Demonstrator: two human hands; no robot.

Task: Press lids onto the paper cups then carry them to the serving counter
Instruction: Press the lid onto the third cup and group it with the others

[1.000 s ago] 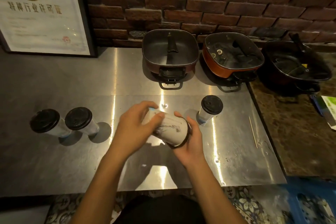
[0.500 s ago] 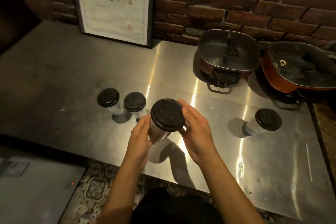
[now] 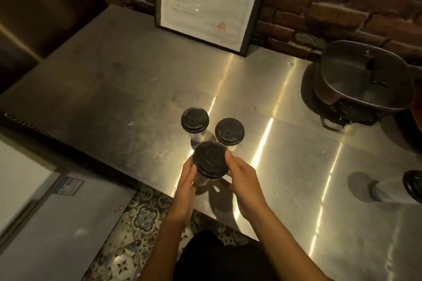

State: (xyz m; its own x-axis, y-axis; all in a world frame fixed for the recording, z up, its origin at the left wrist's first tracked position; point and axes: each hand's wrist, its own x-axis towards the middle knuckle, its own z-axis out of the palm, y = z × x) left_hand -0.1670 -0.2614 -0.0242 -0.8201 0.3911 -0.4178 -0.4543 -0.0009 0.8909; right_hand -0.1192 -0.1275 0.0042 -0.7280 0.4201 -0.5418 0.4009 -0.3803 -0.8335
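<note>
Holding a lidded cup (image 3: 206, 172) between both hands, a person stands at a steel counter (image 3: 137, 89) in dim light. The left hand (image 3: 187, 181) wraps the cup's left side below the lid, fingers curled against the wall. The right hand (image 3: 242, 174) cups the right side, thumb tip resting at the lid's rim. Both hands are closed on the cup; it hangs just above the counter's near edge, tilted slightly, and it is hard to tell whether its base touches the steel. The black lid (image 3: 210, 162) looks seated all round, though the rim nearest the person is hidden.

Just beyond stand two more lidded cups, one to the left (image 3: 194, 122) and one to the right (image 3: 229, 131), near each other but apart. A fourth cup (image 3: 402, 191) stands well apart at the right edge of the view.

To do this step well, the cup should probably go down upright beside the pair, gripped by the wall rather than the lid, with gentle pressure so the paper does not buckle or pop the lid loose.

Farther back, an electric pan (image 3: 363, 84) sits on the right. A framed certificate (image 3: 205, 0) leans against the brick wall (image 3: 342, 2).
</note>
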